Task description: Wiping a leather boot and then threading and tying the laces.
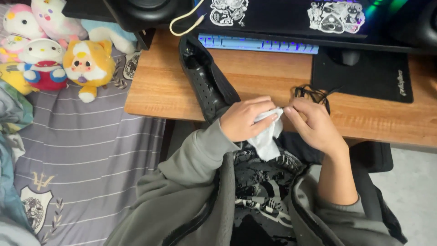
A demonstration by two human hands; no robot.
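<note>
A black shoe [205,77] lies on its side on the wooden desk [255,91], toe toward me at the desk's front edge. My left hand [243,119] rests by the toe and grips a crumpled white cloth [266,136] that hangs below the desk edge. My right hand [314,126] pinches the cloth's upper corner with thumb and fingers. Black laces [312,94] lie in a loose bundle on the desk just behind my right hand.
A lit keyboard [259,44] and a black mouse mat [364,75] sit at the back of the desk. A bed with a striped grey cover [91,150] and several plush toys [88,64] stands to the left. A black speaker [145,11] is at the back left.
</note>
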